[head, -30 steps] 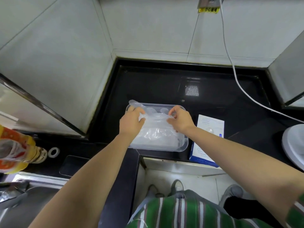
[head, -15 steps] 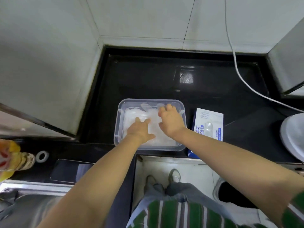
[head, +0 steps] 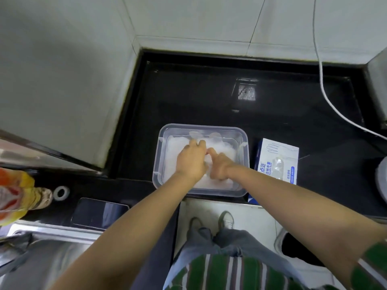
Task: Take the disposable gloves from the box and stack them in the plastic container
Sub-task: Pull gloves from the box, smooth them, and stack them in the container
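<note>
Gloves (head: 223, 146) are being flattened in the container (head: 160, 147), left hand (head: 191, 162) fingers straight, right hand (head: 221, 167) fingers unclear; box (head: 276, 160) at 3 o'clock is probably not emptied yet.

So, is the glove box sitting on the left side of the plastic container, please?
No, the glove box lies on the counter right of the plastic container.

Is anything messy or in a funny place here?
A little. Two glove fingertips curl up the far wall of the plastic container instead of lying flat on the stack. The glove box seems to stick slightly past the front edge of the counter.
</note>
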A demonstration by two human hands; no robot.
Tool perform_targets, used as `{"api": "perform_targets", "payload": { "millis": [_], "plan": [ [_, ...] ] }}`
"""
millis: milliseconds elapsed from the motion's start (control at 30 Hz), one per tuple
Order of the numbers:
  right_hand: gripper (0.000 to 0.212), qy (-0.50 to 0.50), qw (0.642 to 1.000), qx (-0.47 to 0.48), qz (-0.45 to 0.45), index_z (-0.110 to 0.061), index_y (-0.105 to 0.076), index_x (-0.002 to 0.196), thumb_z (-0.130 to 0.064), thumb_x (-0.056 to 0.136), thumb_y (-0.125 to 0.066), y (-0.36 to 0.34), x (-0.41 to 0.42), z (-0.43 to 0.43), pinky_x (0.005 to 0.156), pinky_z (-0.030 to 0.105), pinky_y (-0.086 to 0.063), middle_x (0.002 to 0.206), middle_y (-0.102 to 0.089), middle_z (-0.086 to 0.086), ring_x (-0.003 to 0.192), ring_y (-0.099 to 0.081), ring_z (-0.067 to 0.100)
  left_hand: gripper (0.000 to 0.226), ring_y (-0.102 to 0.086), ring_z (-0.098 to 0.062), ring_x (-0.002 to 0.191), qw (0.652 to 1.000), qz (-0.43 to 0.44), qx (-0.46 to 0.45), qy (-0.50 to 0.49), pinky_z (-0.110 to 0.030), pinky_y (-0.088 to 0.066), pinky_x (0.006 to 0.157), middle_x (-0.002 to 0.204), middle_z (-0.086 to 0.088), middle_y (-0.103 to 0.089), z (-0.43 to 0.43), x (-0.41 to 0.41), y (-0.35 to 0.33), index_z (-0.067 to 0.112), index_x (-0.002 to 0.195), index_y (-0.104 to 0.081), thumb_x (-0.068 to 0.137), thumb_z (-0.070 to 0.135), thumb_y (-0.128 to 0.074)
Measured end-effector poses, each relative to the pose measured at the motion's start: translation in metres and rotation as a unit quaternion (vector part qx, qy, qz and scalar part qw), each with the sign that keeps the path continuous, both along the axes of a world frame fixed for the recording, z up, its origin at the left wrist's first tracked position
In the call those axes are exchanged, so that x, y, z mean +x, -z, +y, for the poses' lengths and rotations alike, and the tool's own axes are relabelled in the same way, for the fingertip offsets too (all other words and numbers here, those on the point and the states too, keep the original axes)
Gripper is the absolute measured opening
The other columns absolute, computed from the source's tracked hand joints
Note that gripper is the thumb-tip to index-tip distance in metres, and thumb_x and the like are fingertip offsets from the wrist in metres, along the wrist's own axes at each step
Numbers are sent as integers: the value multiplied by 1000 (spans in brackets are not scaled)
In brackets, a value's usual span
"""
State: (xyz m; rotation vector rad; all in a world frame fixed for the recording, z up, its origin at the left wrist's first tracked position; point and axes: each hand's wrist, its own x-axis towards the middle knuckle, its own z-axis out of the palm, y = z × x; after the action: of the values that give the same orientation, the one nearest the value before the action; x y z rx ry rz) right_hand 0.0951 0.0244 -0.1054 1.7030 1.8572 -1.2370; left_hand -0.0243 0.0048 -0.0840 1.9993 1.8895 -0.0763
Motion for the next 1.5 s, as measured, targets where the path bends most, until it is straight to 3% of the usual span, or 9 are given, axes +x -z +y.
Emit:
{"api": "perform_targets", "payload": {
  "millis": [67,167,333,633,733,867,1000,1233,1500],
  "plan": [
    [80,-14,1000,-2,-10,-21,-22,146,2,83,-65,1,-1,1,61,32,-53,114,-43,12,84,-56,25,29,-60,-30,105,993,-63,-100,-26,-34,-50,80,115,-8,-56,5,10,1,19,109,-51,84,17,-66],
    [98,-3,1000,-20,8,-34,-16,147,8,77,-71,3,3,2,52,26,-48,120,-34,11,85,-55,27,68,-51,-31,121,966,-13,-248,-68,-34,-47,84,138,-12,-41,1,1,16,15,140,-35,83,22,-71],
    [109,-29,999,-13,-1,-37,-6,151,3,77,-74,5,3,1,73,30,-51,137,-28,13,105,-51,30,75,-43,-30,127,974,59,-198,-93,-37,-42,101,142,-15,-41,-5,-27,33,9,146,-28,86,24,-71],
    [114,-71,996,-42,-19,-34,10,156,1,83,-70,-8,4,-6,81,34,-53,158,-10,13,112,-53,32,47,-53,-28,114,972,75,-221,-38,-31,-45,91,130,-14,-52,-4,-25,8,6,138,-43,94,14,-56],
    [91,-74,997,-22,-18,-19,-12,157,2,86,-64,-23,-1,-4,80,31,-53,151,-29,15,116,-55,31,25,-59,-22,100,980,123,-150,-45,-25,-43,76,117,-10,-61,-1,-15,-9,8,121,-58,98,11,-50],
    [27,42,985,126,113,-11,-65,118,-4,92,-59,-58,11,12,79,32,-57,99,-63,-1,90,-62,20,21,-62,-22,98,990,119,-46,-57,-25,-42,71,110,-9,-65,2,8,-34,11,113,-63,99,13,-47],
    [15,174,923,285,191,-10,-72,90,-9,90,-57,-83,54,23,79,36,-55,78,-68,0,76,-62,18,21,-64,-25,89,997,29,28,-70,-31,-49,70,102,-9,-68,13,39,-52,13,108,-64,100,15,-45],
    [16,198,955,220,-10,-15,-62,80,-16,93,-53,-52,153,1,60,29,-45,83,-66,5,76,-61,24,20,-64,-31,86,982,-186,-5,31,-38,-53,70,89,-7,-68,16,126,-70,13,99,-62,96,14,-43],
    [10,87,976,156,-127,-17,-59,90,-16,81,-54,-19,169,-33,71,32,-52,100,-52,5,77,-59,25,48,-59,-35,112,971,-93,-216,50,-31,-43,70,131,-20,-54,-4,178,-24,-1,141,-30,96,2,-45]
  ]
}}
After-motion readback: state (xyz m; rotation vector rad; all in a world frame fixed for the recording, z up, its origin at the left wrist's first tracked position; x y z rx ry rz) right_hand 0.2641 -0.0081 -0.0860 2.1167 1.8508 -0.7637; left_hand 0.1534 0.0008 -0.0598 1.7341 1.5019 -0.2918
